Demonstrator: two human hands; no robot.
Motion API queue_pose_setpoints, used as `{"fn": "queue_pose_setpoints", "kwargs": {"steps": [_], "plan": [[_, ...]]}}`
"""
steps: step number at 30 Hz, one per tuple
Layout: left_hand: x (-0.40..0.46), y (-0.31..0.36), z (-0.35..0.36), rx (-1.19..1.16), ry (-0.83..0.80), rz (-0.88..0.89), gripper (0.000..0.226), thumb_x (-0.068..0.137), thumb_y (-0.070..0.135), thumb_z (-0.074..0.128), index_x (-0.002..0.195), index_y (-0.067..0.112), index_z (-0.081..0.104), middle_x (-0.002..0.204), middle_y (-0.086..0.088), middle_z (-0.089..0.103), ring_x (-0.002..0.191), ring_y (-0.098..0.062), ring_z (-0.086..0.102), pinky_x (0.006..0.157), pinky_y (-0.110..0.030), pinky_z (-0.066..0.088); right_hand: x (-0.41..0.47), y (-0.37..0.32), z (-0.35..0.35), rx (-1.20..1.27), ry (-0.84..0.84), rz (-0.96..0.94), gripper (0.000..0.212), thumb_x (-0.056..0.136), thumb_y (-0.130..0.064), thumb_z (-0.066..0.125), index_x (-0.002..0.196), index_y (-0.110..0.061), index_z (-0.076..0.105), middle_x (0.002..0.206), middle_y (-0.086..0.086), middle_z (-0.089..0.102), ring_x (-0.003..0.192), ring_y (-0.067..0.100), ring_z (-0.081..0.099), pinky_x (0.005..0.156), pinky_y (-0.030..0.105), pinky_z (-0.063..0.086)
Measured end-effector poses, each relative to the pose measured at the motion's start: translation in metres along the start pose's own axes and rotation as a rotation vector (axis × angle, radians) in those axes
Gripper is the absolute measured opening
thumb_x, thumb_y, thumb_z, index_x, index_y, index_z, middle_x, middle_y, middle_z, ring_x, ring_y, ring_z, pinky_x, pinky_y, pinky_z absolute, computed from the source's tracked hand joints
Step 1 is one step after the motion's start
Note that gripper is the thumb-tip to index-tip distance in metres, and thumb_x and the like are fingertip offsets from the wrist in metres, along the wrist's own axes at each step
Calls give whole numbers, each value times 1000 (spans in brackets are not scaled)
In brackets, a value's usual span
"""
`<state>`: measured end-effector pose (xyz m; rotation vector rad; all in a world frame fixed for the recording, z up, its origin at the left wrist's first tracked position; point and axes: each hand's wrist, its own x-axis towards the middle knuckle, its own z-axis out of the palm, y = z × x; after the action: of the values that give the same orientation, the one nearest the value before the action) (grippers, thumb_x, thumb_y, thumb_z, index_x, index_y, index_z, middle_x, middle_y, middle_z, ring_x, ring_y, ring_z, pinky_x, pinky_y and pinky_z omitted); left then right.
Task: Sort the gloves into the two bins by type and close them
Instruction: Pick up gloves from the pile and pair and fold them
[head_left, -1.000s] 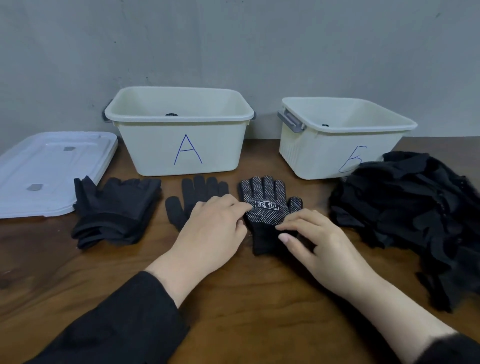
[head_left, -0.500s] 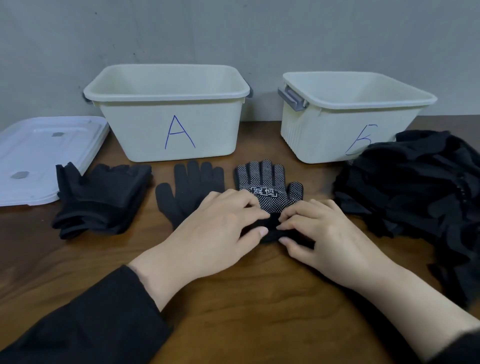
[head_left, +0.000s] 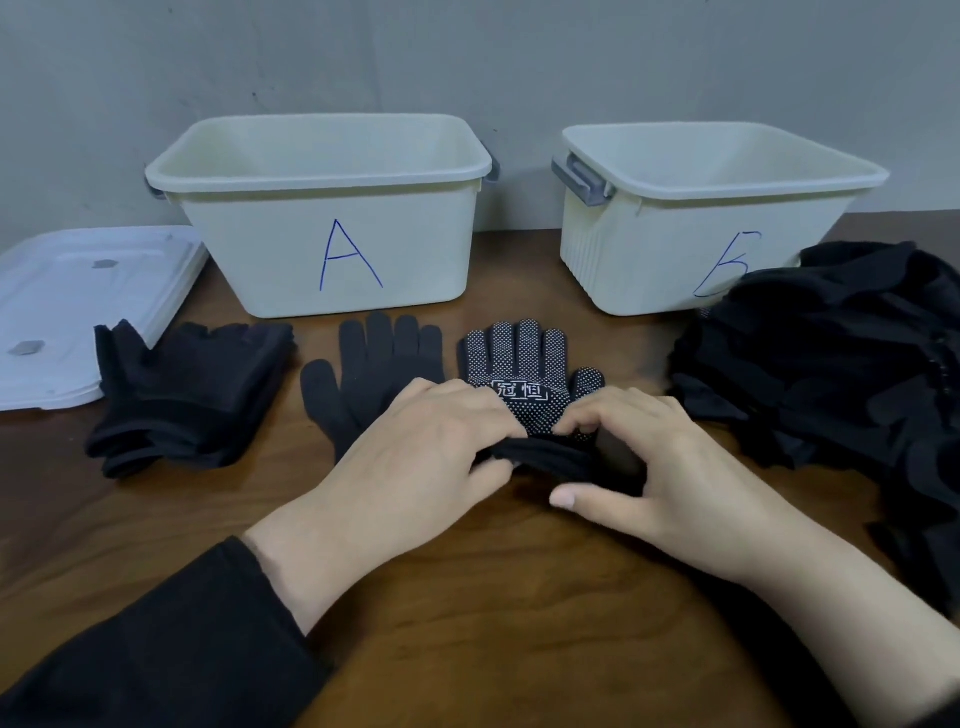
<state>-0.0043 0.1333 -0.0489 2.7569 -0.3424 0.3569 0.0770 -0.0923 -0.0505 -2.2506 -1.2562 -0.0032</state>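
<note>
A black glove with white dots (head_left: 524, 364) lies flat at the table's middle, fingers pointing away. My left hand (head_left: 415, 457) and my right hand (head_left: 660, 467) both pinch its cuff, which is bunched and folded up between them. A plain black glove (head_left: 374, 374) lies flat just left of it, partly under my left hand. Two cream bins stand open at the back: bin A (head_left: 332, 249) on the left, bin B (head_left: 665, 249) on the right. What lies inside either bin is hidden from here.
A folded stack of black gloves (head_left: 187, 395) sits at the left. A large heap of black gloves (head_left: 831, 364) fills the right side and overlaps bin B's front. A white lid (head_left: 67, 306) lies flat at the far left. A grey wall stands behind the bins.
Both hands have slid toward me along the dotted glove and now gather its cuff into a fold. The camera has tilted, so the bin interiors went out of sight.
</note>
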Motion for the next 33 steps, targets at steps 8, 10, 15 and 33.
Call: {"fn": "queue_pose_setpoints", "kwargs": {"steps": [8,10,15,33], "plan": [[5,-3,2,-281,109,-230,13,91,38,67,104,39,68,77,18,63,83,-3,59,73,-20,44,11,2,8,189,172,160,12,92,-43,66,89,-32,69,80,-15,64,77,5,59,72,18,43],[7,-5,3,-341,101,-282,23,91,36,68,114,40,64,79,18,65,80,-6,62,77,-21,46,14,2,9,299,187,229,9,93,-37,68,89,-29,70,74,-15,66,67,1,57,65,18,43],[6,-5,4,-393,115,-334,40,89,33,71,123,46,55,80,15,63,73,-12,58,70,-16,42,23,6,13,330,207,278,10,91,-31,73,99,-33,68,74,-10,65,60,3,50,63,20,40],[0,-10,6,119,-20,-105,44,93,36,43,131,33,64,140,21,55,132,-2,45,112,-29,23,27,17,8,-257,67,-96,41,94,-52,50,109,-26,78,121,-20,65,115,7,53,100,44,39]]}}
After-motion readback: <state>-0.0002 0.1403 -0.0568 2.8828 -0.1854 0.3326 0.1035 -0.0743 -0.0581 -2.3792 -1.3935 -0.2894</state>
